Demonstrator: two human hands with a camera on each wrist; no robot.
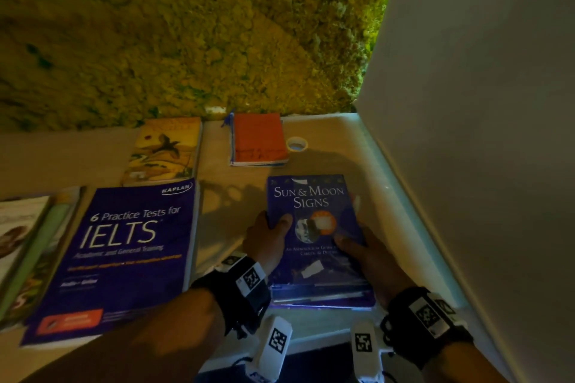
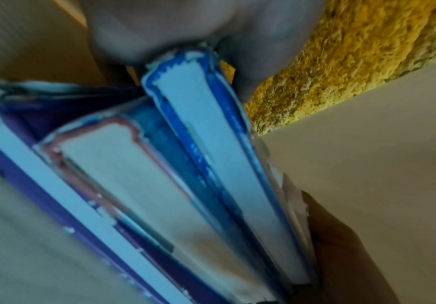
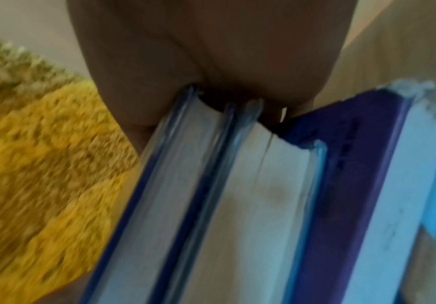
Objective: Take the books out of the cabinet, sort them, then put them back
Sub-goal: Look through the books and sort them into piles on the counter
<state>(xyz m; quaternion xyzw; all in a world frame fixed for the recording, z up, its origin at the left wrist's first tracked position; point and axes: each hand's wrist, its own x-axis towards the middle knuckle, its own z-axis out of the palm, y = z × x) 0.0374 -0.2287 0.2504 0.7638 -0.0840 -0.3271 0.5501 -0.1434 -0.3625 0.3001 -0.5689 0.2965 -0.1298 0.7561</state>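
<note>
Your left hand [image 1: 267,238] grips the left edge of a small stack of blue books [image 1: 320,292], thumb lying on the top cover and fingers wrapped under the edge. Your right hand [image 1: 370,253] holds the stack's right edge in the same way, thumb on the cover. The top book is the Sun & Moon Signs book [image 1: 314,227], face up. The stack is at the right end of the beige table [image 1: 217,202], near the white wall panel [image 1: 482,134]. Both wrist views show the page edges of about three books held between thumb and fingers. To the left lies the IELTS book [image 1: 124,255], flat and face up, with more books [image 1: 28,246] beside it at the left edge. Behind lie a yellow book with a bird cover [image 1: 165,149], an orange notebook [image 1: 258,138], and a roll of tape [image 1: 297,144] just beside the notebook.
</note>
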